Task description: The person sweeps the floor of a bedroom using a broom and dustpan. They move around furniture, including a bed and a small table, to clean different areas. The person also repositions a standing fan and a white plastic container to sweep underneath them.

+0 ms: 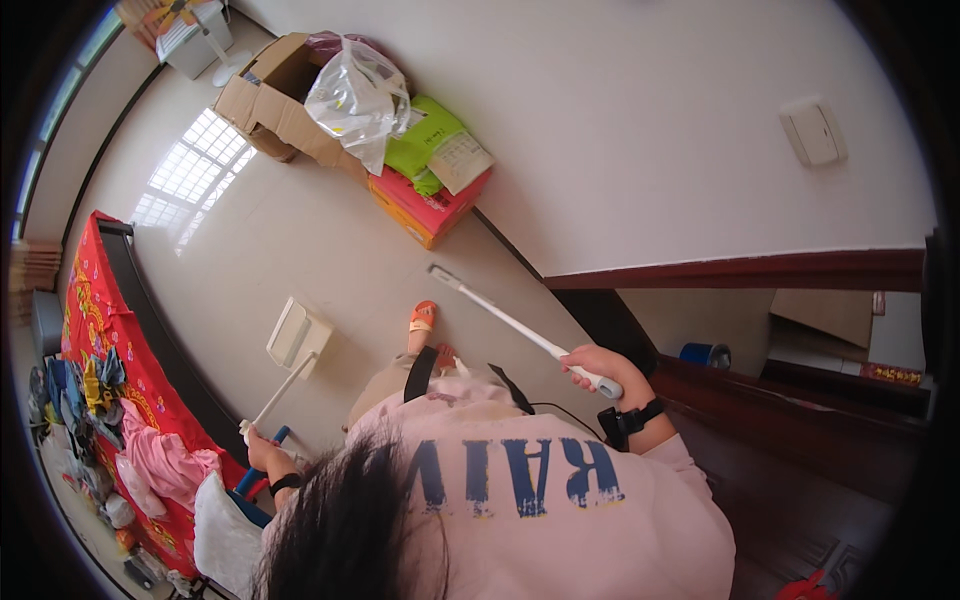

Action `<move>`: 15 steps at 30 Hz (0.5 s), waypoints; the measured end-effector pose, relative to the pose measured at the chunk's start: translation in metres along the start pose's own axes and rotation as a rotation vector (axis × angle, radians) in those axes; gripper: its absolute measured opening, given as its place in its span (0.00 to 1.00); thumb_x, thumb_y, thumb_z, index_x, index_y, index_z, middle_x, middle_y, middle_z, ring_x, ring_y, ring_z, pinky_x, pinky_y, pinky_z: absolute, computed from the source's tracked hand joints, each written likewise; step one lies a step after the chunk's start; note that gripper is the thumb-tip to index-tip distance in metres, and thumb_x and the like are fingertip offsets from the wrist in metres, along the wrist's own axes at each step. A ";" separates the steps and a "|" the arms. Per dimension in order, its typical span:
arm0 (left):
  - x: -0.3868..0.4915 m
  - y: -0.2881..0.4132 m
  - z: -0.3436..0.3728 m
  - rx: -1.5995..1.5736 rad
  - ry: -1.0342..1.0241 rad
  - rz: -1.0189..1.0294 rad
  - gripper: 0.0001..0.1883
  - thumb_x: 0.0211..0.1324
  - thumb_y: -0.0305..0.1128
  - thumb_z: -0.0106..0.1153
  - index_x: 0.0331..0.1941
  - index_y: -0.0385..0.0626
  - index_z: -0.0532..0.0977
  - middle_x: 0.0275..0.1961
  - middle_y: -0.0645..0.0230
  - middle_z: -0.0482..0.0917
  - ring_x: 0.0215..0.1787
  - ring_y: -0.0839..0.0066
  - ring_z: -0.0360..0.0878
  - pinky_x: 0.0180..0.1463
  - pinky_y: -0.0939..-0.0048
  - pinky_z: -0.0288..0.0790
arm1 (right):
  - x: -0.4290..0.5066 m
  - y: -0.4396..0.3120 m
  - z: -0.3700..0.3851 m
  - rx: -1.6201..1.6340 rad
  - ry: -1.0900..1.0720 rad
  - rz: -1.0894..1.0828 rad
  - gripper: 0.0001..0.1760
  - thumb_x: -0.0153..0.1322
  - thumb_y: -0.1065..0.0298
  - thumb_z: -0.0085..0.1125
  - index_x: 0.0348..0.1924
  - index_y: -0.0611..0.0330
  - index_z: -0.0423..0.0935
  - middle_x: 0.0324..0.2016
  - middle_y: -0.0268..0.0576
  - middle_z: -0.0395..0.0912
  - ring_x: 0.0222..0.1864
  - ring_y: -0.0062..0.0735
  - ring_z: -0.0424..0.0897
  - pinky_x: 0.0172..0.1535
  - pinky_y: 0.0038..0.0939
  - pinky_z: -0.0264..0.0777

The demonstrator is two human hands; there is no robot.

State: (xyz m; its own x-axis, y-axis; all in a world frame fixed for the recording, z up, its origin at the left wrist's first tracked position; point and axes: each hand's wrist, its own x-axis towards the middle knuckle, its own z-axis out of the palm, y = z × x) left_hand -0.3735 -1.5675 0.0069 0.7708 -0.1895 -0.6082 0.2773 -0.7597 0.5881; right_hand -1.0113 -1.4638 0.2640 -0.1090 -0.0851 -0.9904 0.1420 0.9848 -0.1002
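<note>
My left hand (266, 454) is closed around the upper handle of a long-handled cream dustpan (319, 337), whose pan hangs over or rests on the tiled floor. A blue tube lies behind that hand. On the right side, my right hand (600, 367) grips the grey-and-white end of a white pole (517, 319). The pole slants away to a narrow head with a dark edge (442, 274), seen edge-on; it looks like a broom or sweeper. Whether that head touches the floor, I cannot tell. The pan and the pole's head are apart, with my orange slipper (422, 319) between them.
An opened cardboard box (277, 112), plastic bags and a red-and-orange box (427, 206) stand along the white wall. Clothes lie on a red floral cover (161, 375) at left. A white fan (225, 64) stands at upper left. Dark wooden furniture (787, 450) is at right, near a doorway.
</note>
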 end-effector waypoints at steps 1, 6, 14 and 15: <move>-0.006 0.000 -0.002 -0.035 -0.009 0.014 0.20 0.52 0.44 0.66 0.16 0.46 0.70 0.14 0.74 0.66 0.12 0.78 0.64 0.16 0.74 0.61 | 0.006 0.019 -0.006 0.054 0.029 -0.007 0.12 0.74 0.62 0.52 0.31 0.62 0.70 0.17 0.34 0.68 0.12 0.18 0.65 0.14 0.21 0.60; -0.047 0.015 -0.012 -0.007 -0.125 0.154 0.19 0.52 0.43 0.67 0.17 0.47 0.69 0.14 0.75 0.66 0.11 0.79 0.64 0.15 0.75 0.59 | 0.085 0.091 -0.009 0.085 0.190 -0.258 0.16 0.73 0.62 0.50 0.30 0.69 0.71 0.13 0.43 0.72 0.12 0.34 0.72 0.17 0.35 0.67; -0.061 0.037 -0.037 0.029 -0.212 0.259 0.18 0.52 0.44 0.66 0.19 0.48 0.70 0.15 0.74 0.66 0.10 0.78 0.64 0.14 0.73 0.59 | 0.181 0.101 0.080 0.025 0.205 -0.190 0.13 0.68 0.68 0.46 0.29 0.72 0.74 0.14 0.45 0.72 0.13 0.37 0.73 0.17 0.38 0.68; -0.054 0.039 -0.035 0.008 -0.209 0.251 0.18 0.52 0.44 0.66 0.19 0.47 0.71 0.15 0.74 0.67 0.10 0.78 0.64 0.14 0.73 0.59 | 0.174 0.107 0.088 0.039 0.130 -0.188 0.14 0.69 0.65 0.48 0.31 0.71 0.72 0.14 0.44 0.71 0.12 0.34 0.72 0.16 0.35 0.66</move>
State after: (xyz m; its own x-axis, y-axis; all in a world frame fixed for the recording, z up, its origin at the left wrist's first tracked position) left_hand -0.3841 -1.5646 0.0811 0.6796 -0.4949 -0.5415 0.0881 -0.6777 0.7300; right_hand -0.9289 -1.3862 0.0728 -0.2625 -0.2442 -0.9335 0.1448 0.9465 -0.2884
